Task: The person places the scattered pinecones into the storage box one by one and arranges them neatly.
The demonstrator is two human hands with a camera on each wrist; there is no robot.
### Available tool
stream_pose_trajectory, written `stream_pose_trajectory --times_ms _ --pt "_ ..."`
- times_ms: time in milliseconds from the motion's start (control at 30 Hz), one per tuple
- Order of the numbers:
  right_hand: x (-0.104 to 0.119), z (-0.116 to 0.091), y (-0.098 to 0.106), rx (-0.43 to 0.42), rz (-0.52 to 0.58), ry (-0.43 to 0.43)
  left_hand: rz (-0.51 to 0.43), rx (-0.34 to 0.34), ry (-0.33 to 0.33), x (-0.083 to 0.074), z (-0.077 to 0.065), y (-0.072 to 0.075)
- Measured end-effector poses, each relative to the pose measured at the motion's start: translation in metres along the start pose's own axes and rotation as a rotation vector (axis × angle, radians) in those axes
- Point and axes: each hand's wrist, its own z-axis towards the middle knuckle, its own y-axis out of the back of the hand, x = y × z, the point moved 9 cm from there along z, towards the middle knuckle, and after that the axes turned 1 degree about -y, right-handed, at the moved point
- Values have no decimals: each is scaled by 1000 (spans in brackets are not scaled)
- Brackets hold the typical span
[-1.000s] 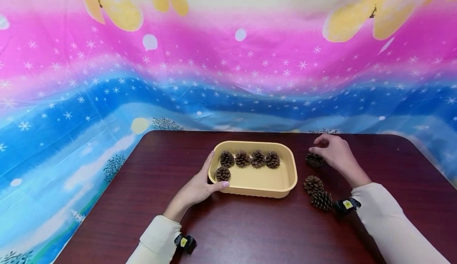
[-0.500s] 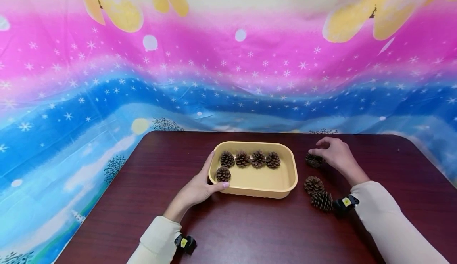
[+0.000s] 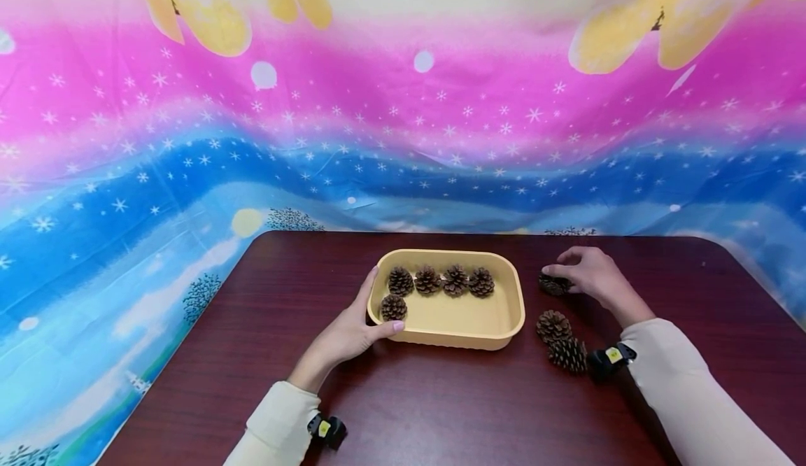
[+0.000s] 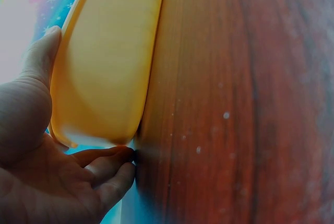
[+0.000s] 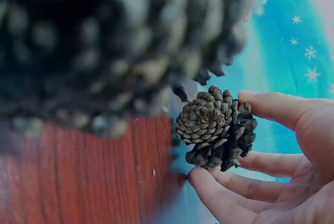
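Note:
A yellow plastic box (image 3: 456,339) stands on the table, with several pine cones (image 3: 427,280) lined up along its far side and another (image 3: 394,307) in its left near corner. My left hand (image 3: 346,329) holds the box's left end, its thumb over the near rim; the left wrist view has the fingers (image 4: 107,174) curled at the box's end. At the far right, my right hand (image 3: 599,276) pinches a pine cone (image 3: 553,285) between thumb and fingers. In the right wrist view this cone (image 5: 211,125) is plain, thumb on one side, fingers on the other.
Two more pine cones, one behind (image 3: 553,327) and one in front (image 3: 568,355), lie touching between the box and my right wrist. A blurred cone (image 5: 104,51) fills the upper left of the right wrist view. A patterned cloth (image 3: 403,130) hangs behind the dark red table (image 3: 441,403).
My right hand has sunk slightly onto the far pine cone, and its fingers have closed on it. The left hand and the box stay in place.

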Motion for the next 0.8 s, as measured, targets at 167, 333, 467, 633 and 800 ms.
stream_pose_trajectory --times_ms 167,333,467,633,800 --pt "-1 -1 -2 28 20 -1 -2 -4 6 1 0 0" --pt "3 -3 -2 15 9 28 1 -6 13 1 0 0" --pt "5 -4 -1 -4 2 51 0 -5 6 0 0 0" --pt "6 -5 0 -13 -7 79 -8 -1 7 0 0 0" --pt "10 -7 2 -44 -41 107 -9 1 6 -1 -1 0"
